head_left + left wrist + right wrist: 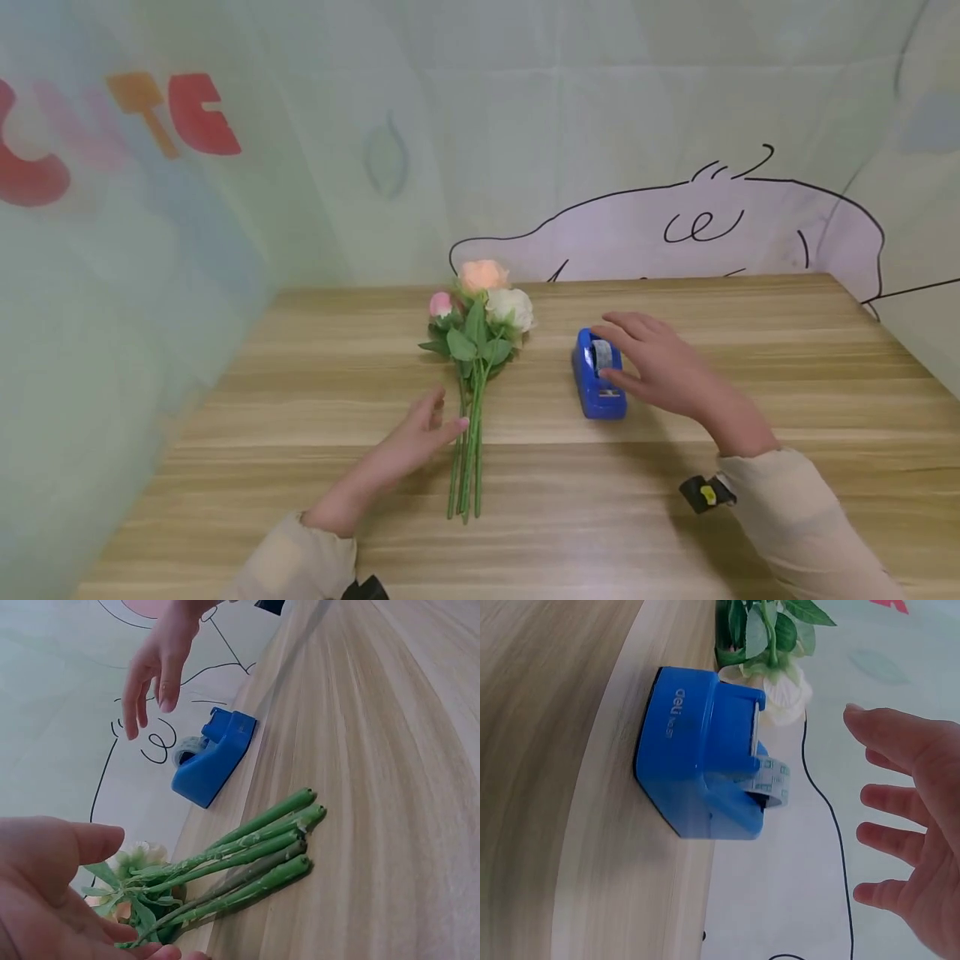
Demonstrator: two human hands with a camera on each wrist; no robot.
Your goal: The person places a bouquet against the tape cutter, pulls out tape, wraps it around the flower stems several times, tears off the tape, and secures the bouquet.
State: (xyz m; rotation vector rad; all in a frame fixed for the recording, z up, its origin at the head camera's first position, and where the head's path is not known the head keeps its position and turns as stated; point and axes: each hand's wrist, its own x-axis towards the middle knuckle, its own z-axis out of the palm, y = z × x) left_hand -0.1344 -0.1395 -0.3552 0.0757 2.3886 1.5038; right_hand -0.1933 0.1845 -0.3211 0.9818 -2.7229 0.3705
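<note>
A cartoon backdrop (337,167) hangs behind the bench (270,417), where the artificial bouquet (477,329) lies left of the tape dispenser (602,407). My left grip (416,442) is parted beside the stems (470,458); contact I cannot tell. I expect these light and stiff, best held together. My right grip (663,367) hovers wide over the dispenser, probably slippery: hold both sides.

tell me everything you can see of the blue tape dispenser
The tape dispenser has a glossy blue body, apparently plastic, with "deli" in pale print on its cutter end. A roll of tape, whitish with green print, sits in its top recess, and a thin cutter strip crosses one end. It stands upright on the wood-look table, right of the flowers in the head view. The right hand hovers above, not touching it.
</note>
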